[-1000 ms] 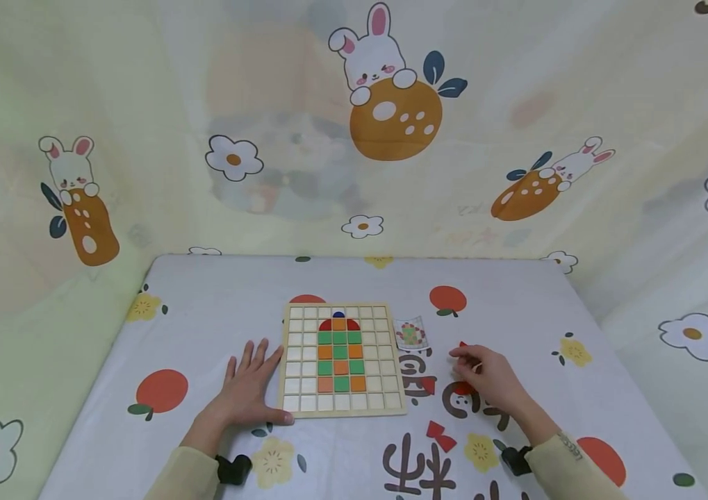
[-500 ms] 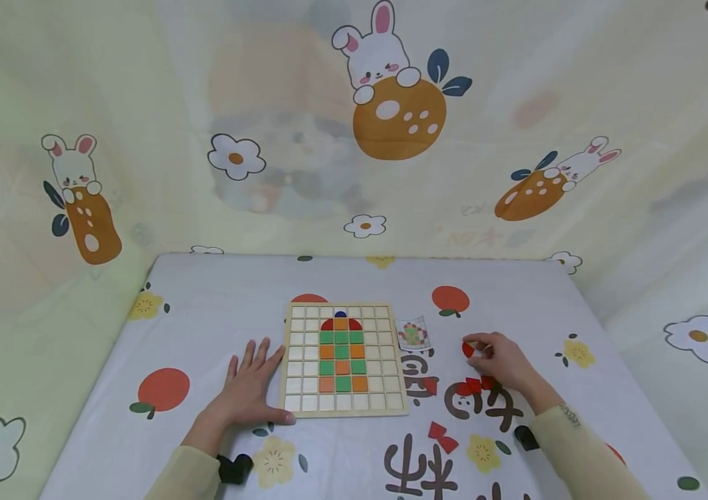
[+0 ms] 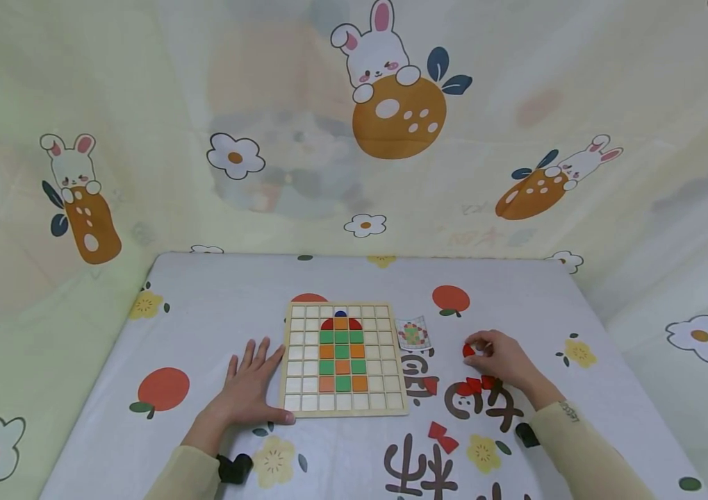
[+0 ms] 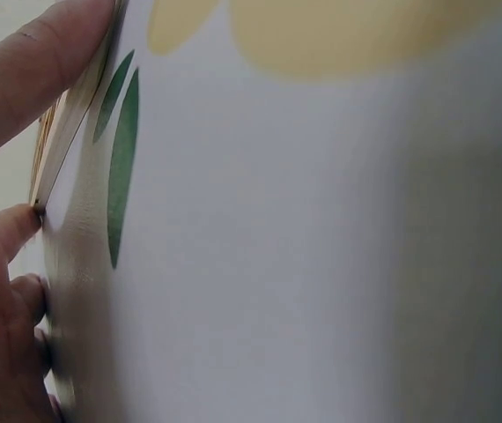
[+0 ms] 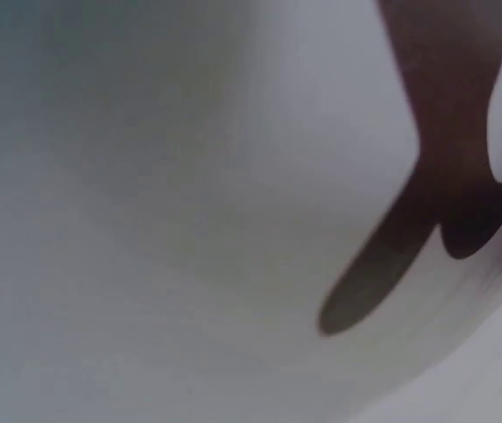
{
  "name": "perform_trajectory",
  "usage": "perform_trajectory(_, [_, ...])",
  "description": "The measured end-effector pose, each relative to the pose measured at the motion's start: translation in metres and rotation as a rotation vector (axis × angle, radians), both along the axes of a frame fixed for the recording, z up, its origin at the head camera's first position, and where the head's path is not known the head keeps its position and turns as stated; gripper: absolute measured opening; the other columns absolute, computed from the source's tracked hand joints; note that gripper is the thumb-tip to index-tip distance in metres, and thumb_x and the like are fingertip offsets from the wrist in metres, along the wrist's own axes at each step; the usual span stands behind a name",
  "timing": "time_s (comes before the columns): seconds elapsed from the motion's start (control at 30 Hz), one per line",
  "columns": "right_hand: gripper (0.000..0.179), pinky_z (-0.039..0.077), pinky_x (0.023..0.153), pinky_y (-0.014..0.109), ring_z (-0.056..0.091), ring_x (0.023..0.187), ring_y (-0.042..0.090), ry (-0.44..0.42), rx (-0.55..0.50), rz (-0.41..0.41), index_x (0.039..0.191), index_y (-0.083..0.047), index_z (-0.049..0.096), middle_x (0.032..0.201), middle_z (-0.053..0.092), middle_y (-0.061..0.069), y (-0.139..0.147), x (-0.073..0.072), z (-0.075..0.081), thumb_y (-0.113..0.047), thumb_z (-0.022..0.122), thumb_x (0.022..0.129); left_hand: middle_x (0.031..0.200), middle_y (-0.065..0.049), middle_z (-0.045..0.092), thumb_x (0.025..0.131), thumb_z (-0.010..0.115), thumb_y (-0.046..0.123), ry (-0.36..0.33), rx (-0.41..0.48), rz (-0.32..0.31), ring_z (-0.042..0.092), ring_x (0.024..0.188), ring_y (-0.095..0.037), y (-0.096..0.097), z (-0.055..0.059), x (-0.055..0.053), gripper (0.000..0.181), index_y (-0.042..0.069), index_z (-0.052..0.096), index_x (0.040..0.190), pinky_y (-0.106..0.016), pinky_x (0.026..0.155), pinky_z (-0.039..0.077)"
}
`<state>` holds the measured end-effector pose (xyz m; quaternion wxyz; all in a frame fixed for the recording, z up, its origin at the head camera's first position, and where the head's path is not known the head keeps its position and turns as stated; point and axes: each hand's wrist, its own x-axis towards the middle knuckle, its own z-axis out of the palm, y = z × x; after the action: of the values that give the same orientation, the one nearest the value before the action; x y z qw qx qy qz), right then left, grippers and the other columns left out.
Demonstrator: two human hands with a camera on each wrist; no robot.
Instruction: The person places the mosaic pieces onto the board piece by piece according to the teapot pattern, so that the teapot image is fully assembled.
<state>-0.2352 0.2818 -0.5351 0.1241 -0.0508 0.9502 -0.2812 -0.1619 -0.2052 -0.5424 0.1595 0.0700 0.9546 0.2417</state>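
In the head view my left hand lies spread on the cloth. Its thumb and index finger touch the lower left corner and left side of a wooden grid board. The left wrist view shows the thumb against the board's edge. Green and orange square tiles fill the middle columns, topped by red rounded tiles and a blue one. Right of the board, my right hand pinches a small red rounded tile between thumb and index finger, partly hidden by the fingers.
A small picture card lies against the board's right side. Printed fruits, flowers and lettering cover the white tablecloth. A patterned curtain hangs behind the table. The right wrist view shows mostly blurred cloth.
My right hand has moved slightly right and up, and the red tile now shows between its fingers, turned a little since half a second ago. My left hand and the board stay put.
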Motion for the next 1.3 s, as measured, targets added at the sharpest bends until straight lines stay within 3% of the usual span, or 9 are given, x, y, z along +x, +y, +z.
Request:
perform_trajectory(0.33, [0.033,0.05,0.069,0.028,0.053,0.088,0.022,0.011,0.067,-0.017,0.102,-0.007,0.067,0.091,0.06,0.007,-0.006,-0.001,-0.002,-0.031,0.084,0.086,0.172,-0.019,0.012,0.059,0.089,0.061,0.001,-0.001,0.005,-0.002,0.159,-0.045,0.001,0.001,0.0,0.127,0.015,0.03,0.162,-0.071,0.123,-0.001])
perform_trajectory(0.43, [0.035,0.051,0.071,0.029,0.054,0.09,0.022,0.013,0.06,0.009,0.109,-0.007,0.068,0.096,0.061,0.008,-0.005,0.001,0.0,-0.029,0.083,0.086,0.172,-0.019,0.012,0.059,0.089,0.061,0.0,-0.002,0.004,-0.002,0.159,-0.045,0.001,0.002,0.0,0.127,0.015,0.03,0.162,-0.071,0.123,-0.001])
perform_trajectory(0.57, [0.033,0.054,0.076,0.028,0.055,0.097,0.023,0.025,0.016,0.086,0.123,-0.009,0.07,0.111,0.064,0.01,-0.001,0.002,0.0,-0.015,0.077,0.091,0.172,-0.019,0.011,0.06,0.088,0.061,-0.005,-0.007,0.002,-0.003,0.159,-0.045,0.001,0.001,-0.001,0.127,0.015,0.029,0.162,-0.071,0.124,-0.001])
perform_trajectory(0.67, [0.03,0.054,0.074,0.025,0.056,0.096,0.021,0.028,-0.006,0.117,0.122,-0.01,0.072,0.115,0.064,0.01,0.0,0.003,0.0,-0.009,0.074,0.092,0.172,-0.018,0.011,0.059,0.088,0.061,-0.008,-0.009,0.003,-0.003,0.159,-0.044,0.001,0.001,0.0,0.128,0.016,0.029,0.163,-0.071,0.124,0.0])
perform_trajectory(0.9, [0.034,0.054,0.07,0.027,0.055,0.088,0.019,-0.005,0.024,0.072,0.12,-0.006,0.07,0.102,0.065,0.007,-0.012,0.005,0.001,-0.016,0.079,0.089,0.172,-0.018,0.011,0.059,0.089,0.061,-0.011,-0.009,0.006,-0.004,0.159,-0.044,0.0,-0.001,0.0,0.128,0.015,0.028,0.163,-0.071,0.123,-0.001])
perform_trajectory(1.07, [0.037,0.05,0.067,0.026,0.053,0.083,0.018,-0.012,0.043,0.126,0.128,-0.01,0.069,0.09,0.06,0.002,-0.018,0.007,0.007,-0.01,0.075,0.092,0.172,-0.018,0.011,0.06,0.088,0.061,-0.005,-0.012,0.004,-0.003,0.159,-0.045,0.0,-0.002,-0.001,0.128,0.015,0.029,0.163,-0.071,0.123,0.0])
perform_trajectory(1.3, [0.028,0.054,0.073,0.029,0.055,0.088,0.019,-0.023,0.053,0.143,0.119,-0.008,0.072,0.097,0.064,0.003,-0.019,0.005,0.006,-0.009,0.074,0.091,0.172,-0.018,0.012,0.06,0.089,0.06,0.007,-0.017,0.007,-0.002,0.159,-0.045,0.0,-0.002,0.0,0.127,0.015,0.029,0.162,-0.071,0.123,0.001])
